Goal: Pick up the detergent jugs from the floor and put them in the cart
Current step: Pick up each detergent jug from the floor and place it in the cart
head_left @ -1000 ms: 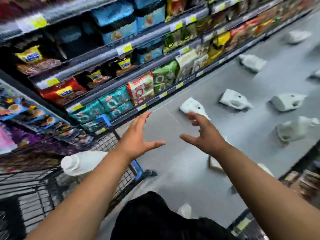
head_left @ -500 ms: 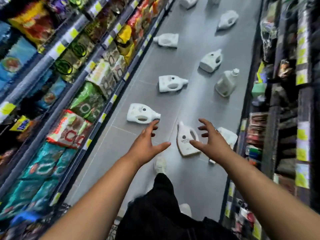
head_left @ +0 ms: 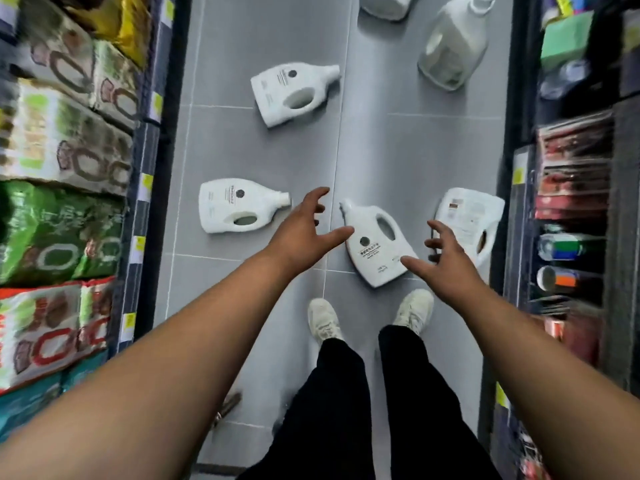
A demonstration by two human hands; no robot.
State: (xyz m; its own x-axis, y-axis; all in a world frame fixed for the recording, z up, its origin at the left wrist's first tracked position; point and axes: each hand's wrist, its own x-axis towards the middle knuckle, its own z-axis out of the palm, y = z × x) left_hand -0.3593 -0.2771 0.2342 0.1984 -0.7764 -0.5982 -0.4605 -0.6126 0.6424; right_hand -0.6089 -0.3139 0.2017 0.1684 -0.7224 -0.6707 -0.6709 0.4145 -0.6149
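Several white detergent jugs lie on the grey aisle floor. The nearest jug [head_left: 375, 245] lies on its side just ahead of my feet, cap pointing away. My left hand [head_left: 303, 230] hovers open at its left, thumb over its shoulder. My right hand [head_left: 445, 259] hovers open at its right, fingers spread. Neither hand grips it. Another jug [head_left: 237, 206] lies to the left, one more [head_left: 472, 220] to the right, partly behind my right hand. Farther off lie a jug [head_left: 292, 91] and a translucent jug [head_left: 453, 50]. The cart is out of view.
Shelves of packaged goods [head_left: 65, 188] line the left side. Darker shelves with cans and packets [head_left: 571, 216] stand on the right. My white shoes [head_left: 323, 320] and black trousers are below the hands. The aisle floor [head_left: 398, 154] runs between the shelves.
The view has swung away from the cart and left shelves, down to the floor. Both open hands have come lower and closer to the nearest jug, one at each side.
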